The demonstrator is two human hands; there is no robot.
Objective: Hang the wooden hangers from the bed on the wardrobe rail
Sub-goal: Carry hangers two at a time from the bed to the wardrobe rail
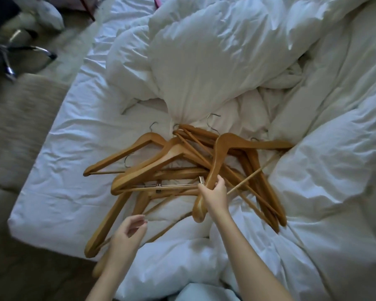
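R hand [215, 195] clamped round one arm of a wooden hanger [219, 157], fingers wrapped on it near its low end; rest of hanger runs far & right from the grip, hook [212, 121] at far end. L hand [128, 233] open, fingers curled, empty, near-left of the hanger pile [161, 170] on the bed [59, 170]. White duvet [204, 61] bunched far side.

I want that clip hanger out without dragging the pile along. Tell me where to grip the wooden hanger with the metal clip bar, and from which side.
Grip the wooden hanger with the metal clip bar by its bare wooden arm at the left end, coming from the left with the open left hand. Its right end is buried under crossing hangers beside the right hand, which already holds another wooden hanger.
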